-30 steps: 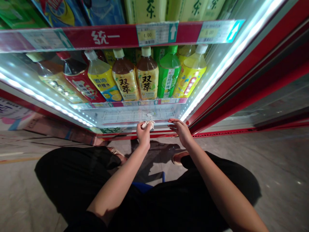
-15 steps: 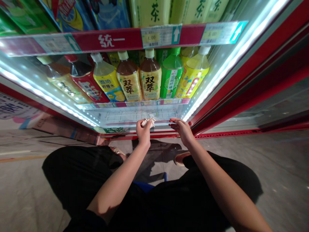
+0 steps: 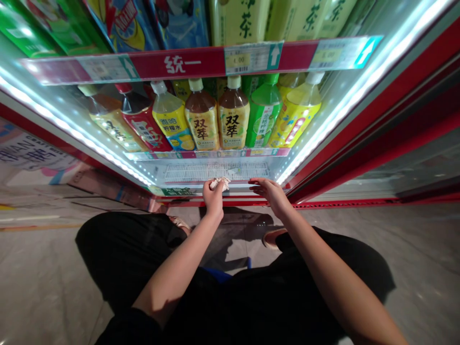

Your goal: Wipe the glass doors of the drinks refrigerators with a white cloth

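Observation:
My left hand (image 3: 213,195) is closed on a crumpled whitish cloth or tissue (image 3: 223,182) at the front edge of the cooler. To its right my right hand (image 3: 269,192) has its fingers stretched out, apart from the cloth and holding nothing. Just beyond both hands lies the white wire rack (image 3: 194,171) at the cooler's bottom, with a small pale piece (image 3: 233,171) on it. Above the rack, a row of bottles stands on the lower shelf, among them a brown tea bottle (image 3: 233,120) and a green bottle (image 3: 265,115).
A red and white price strip (image 3: 151,66) edges the upper shelf, which holds large green, blue and pale cartons or bottles. Bright light strips run down both sides. The red door frame (image 3: 352,129) is at the right. Grey floor (image 3: 413,249) lies below.
The cooler and its bottles sit slightly further right in the view. My left hand keeps its grip on the cloth, and my right hand stays stretched out, barely moved.

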The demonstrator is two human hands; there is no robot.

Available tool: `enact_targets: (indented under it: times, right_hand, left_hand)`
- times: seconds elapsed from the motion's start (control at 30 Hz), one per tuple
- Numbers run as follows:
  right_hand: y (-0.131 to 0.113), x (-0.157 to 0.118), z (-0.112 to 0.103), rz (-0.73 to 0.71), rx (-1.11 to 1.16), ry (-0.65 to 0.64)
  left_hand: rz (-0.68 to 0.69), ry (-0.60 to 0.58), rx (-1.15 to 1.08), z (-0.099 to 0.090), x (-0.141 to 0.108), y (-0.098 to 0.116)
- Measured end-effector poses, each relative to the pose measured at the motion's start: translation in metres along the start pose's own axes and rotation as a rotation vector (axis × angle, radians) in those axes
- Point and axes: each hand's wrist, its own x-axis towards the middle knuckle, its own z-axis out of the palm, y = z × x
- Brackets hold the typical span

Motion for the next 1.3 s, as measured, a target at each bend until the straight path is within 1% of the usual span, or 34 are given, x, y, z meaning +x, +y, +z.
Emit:
enact_targets:
  times: [0.2, 0.33, 0.43, 0.5, 0.6, 0.73, 0.87, 1.0, 1.17, 1.3]
  right_hand:
    - [-0.005, 0.002, 0.014, -0.001, -0.032, -0.092]
    - [-0.011, 0.005, 0.019, -0.004, -0.030, -0.126]
    - [-0.016, 0.008, 0.024, -0.022, -0.020, -0.131]
    - [-0.017, 0.010, 0.026, -0.039, -0.024, -0.124]
    - [-0.019, 0.011, 0.029, -0.056, -0.041, -0.114]
    - [-0.020, 0.011, 0.028, -0.054, -0.045, -0.115]
    - [-0.020, 0.011, 0.026, -0.050, -0.049, -0.129]
    - [-0.015, 0.013, 0.029, -0.032, -0.087, -0.174]
    - [-0.006, 0.014, 0.039, 0.030, -0.156, -0.229]
    - [-0.004, 0.012, 0.044, 0.062, -0.212, -0.313]
  left_hand:
    - [-0.045, 0.061, 0.021, -0.010, 0.006, -0.009]
    - [-0.011, 0.105, 0.024, -0.021, 0.019, 0.003]
    - [0.022, 0.102, 0.032, -0.024, 0.026, 0.014]
    - [0.029, 0.092, 0.041, -0.025, 0.027, 0.017]
    - [0.014, 0.085, 0.050, -0.027, 0.025, 0.013]
    - [-0.027, 0.091, 0.064, -0.034, 0.025, 0.008]
    - [-0.016, 0.079, 0.073, -0.042, 0.032, 0.013]
    - [0.019, 0.059, 0.077, -0.044, 0.038, 0.018]
    - [0.005, 0.048, 0.076, -0.046, 0.034, 0.008]
    - [-0.037, 0.075, 0.074, -0.051, 0.036, 0.001]
